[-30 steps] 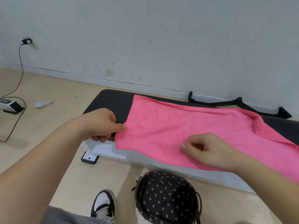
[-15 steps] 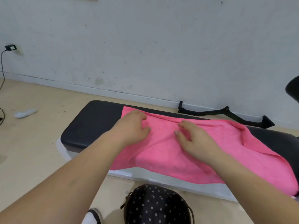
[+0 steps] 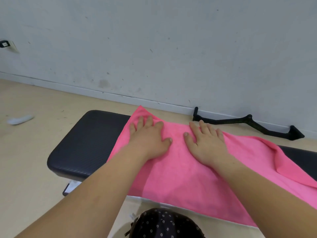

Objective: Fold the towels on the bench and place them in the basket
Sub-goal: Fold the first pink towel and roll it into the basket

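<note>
Our left hand (image 3: 149, 141), right hand (image 3: 207, 145), fingers (image 3: 149, 121) flat on pink cloth towel (image 3: 180, 177), black padded desk (image 3: 82, 143), dotted black basket (image 3: 163, 224) nearby

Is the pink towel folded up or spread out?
Spread out: the pink towel lies long across the bench under the flat left hand and right hand; only its right end is turned over.

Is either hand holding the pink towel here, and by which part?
Nothing is held: left hand and right hand lie flat, fingers straight, on the pink towel on the bench.
</note>
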`<state>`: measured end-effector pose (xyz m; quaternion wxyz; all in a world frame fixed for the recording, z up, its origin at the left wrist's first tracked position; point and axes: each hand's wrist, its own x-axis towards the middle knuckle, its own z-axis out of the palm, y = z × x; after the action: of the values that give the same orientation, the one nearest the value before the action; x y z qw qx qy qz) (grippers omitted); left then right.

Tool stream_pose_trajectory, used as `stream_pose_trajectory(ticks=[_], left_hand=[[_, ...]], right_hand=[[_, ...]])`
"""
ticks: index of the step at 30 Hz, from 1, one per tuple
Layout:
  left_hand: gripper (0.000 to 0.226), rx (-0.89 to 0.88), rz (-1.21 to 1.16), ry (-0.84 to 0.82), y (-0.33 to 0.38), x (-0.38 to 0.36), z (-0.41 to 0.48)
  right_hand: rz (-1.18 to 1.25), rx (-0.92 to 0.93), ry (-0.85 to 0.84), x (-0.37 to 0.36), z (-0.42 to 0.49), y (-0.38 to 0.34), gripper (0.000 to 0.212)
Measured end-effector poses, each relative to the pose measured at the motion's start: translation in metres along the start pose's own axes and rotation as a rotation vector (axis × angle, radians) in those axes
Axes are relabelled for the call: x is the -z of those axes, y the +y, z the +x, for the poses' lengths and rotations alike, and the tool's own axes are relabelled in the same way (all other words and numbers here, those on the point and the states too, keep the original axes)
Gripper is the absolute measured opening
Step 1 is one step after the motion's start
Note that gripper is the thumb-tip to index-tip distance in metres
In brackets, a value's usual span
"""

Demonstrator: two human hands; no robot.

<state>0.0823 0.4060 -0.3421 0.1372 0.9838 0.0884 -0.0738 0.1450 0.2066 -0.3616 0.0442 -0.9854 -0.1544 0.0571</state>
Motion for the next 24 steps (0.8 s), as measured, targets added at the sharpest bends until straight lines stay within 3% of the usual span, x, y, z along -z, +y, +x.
stream_pose_trajectory(ticks=[5,9,14,17,19,22,24], left_hand=[[0.079,0.053,-0.014,-0.101,0.002,-0.002,-0.005],[0.077,0.138,-0.038,0.023,-0.033,0.005,-0.004],[0.073,0.188,0.126,0.067,-0.024,0.014,-0.019],[0.07,0.043,0.086,0.107,-0.004,0.016,-0.031],[0.071,-0.112,0.015,0.019,0.013,0.008,-0.041],[0.074,-0.208,0.018,-0.133,0.02,-0.008,-0.051],[0.071,-0.201,0.046,-0.122,0.012,-0.012,-0.049]], right_hand=[[-0.03,0.005,0.011,-0.001,0.001,-0.002,0.068],[-0.029,0.055,-0.011,-0.006,-0.019,-0.015,0.073],[0.0,0.089,-0.013,-0.007,-0.027,-0.024,0.072],[0.004,0.084,-0.052,-0.004,-0.017,-0.028,0.068],[0.126,0.101,-0.054,0.003,-0.013,-0.031,0.066],[0.424,0.063,0.14,0.02,-0.018,-0.03,0.064],[0.584,0.023,0.275,0.033,-0.036,-0.023,0.044]])
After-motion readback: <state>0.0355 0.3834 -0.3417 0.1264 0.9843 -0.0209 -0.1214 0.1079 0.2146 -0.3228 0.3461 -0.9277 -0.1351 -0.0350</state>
